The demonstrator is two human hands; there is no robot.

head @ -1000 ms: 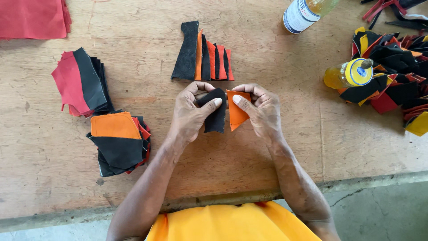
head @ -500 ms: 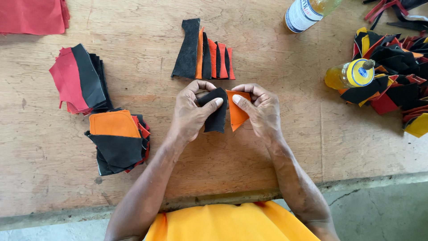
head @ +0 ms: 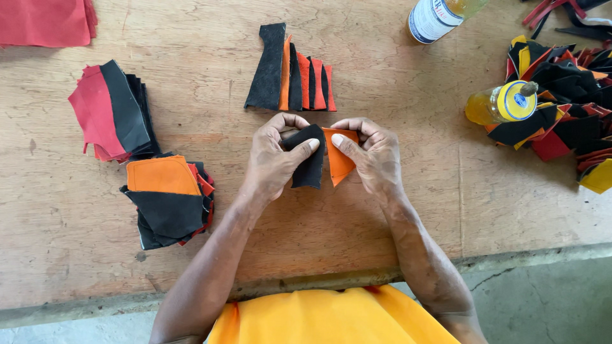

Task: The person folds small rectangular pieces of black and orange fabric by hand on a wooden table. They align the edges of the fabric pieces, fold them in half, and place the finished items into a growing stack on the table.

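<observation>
A person in a yellow-orange garment works at a worn wooden desk, joining two small cut pieces at its middle. The left hand has its grip closed on a black suede-like fabric piece, thumb pressed on top; the right hand pinches an orange wedge-shaped fabric piece between thumb and forefinger. The two pieces meet edge to edge between the hands, held just above the desk.

Just beyond the hands lies a fanned row of black, orange and red strips. To the left of the hands sit two stacks: a red-and-black pile, and nearer the person a pile topped by an orange panel over black. A red cloth sheet lies at the far left corner. Well to the right of the hands, a yellow bottle with a blue-ringed cap rests against a loose heap of black, red and yellow offcuts; a white-labelled bottle lies beyond it.
</observation>
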